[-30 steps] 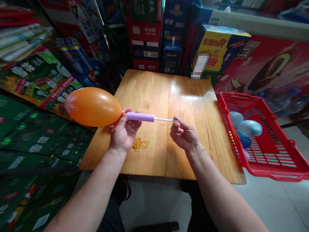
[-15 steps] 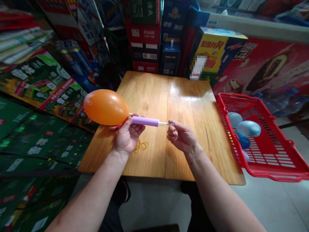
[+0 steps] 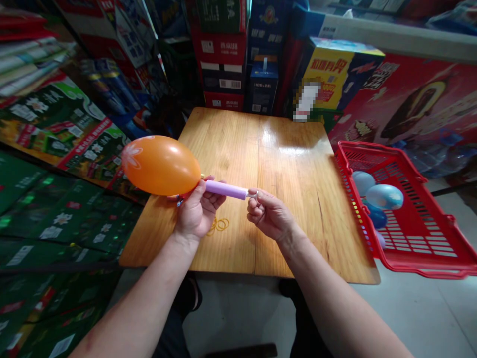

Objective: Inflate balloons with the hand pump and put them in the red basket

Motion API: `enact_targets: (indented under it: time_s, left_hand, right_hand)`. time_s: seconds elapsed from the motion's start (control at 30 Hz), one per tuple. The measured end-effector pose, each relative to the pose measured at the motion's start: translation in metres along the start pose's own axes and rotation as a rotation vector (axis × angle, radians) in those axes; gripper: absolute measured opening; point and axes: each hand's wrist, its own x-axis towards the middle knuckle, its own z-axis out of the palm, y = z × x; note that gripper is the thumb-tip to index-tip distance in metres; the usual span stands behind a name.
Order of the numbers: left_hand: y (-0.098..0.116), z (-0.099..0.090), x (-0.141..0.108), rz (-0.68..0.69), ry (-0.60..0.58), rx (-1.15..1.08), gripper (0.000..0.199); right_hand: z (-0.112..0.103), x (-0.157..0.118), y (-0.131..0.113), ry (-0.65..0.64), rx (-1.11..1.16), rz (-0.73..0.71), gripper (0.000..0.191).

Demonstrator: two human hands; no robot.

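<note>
A purple hand pump (image 3: 226,190) lies across the fingers of my left hand (image 3: 194,211), which grips its left end together with the neck of an orange balloon (image 3: 162,165). The balloon is inflated, with a pale flower print at its far left. My right hand (image 3: 271,214) is closed on the pump's white handle, close against the barrel, so little of the rod shows. Below the pump, yellow rubber bands (image 3: 221,224) lie on the wooden table (image 3: 238,144), partly hidden by my left hand. Small coloured pieces, partly covered, lie under the balloon.
A red basket (image 3: 417,223) at the right of the table holds several blue and purple balloons (image 3: 385,197). Green cartons (image 3: 55,219) are stacked along the left. Boxes (image 3: 223,64) and a yellow and blue carton (image 3: 331,74) stand behind the table.
My right hand has moved left, pushing the pump's rod into the barrel. The orange balloon looks slightly larger, and its flower print shows more.
</note>
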Motion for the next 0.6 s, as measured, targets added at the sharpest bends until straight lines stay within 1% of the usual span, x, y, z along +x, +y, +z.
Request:
enact_targets:
  time_s: [0.13, 0.23, 0.33, 0.4, 0.47, 0.6]
  left_hand:
    - [0.016, -0.005, 0.006, 0.067, 0.022, -0.022, 0.022]
    - [0.023, -0.008, 0.008, 0.129, 0.063, -0.041, 0.021]
    - [0.018, -0.006, 0.003, 0.115, 0.036, -0.033, 0.021]
    - [0.011, -0.004, -0.001, 0.057, -0.004, -0.015, 0.023]
    - [0.005, -0.003, -0.004, 0.008, -0.020, -0.001, 0.026]
    - [0.002, -0.001, -0.005, 0.001, -0.003, 0.002, 0.025]
  right_hand:
    - [-0.006, -0.005, -0.023, 0.041, 0.027, -0.016, 0.012]
    - [-0.008, -0.007, -0.029, 0.070, 0.091, -0.052, 0.009]
    - [-0.004, -0.005, -0.017, 0.057, 0.075, -0.027, 0.011]
    - [0.000, -0.004, -0.004, 0.025, 0.046, 0.007, 0.017]
    - [0.003, -0.003, 0.005, -0.001, 0.032, 0.018, 0.022]
    - [0.004, 0.000, 0.007, 0.011, 0.018, 0.002, 0.026]
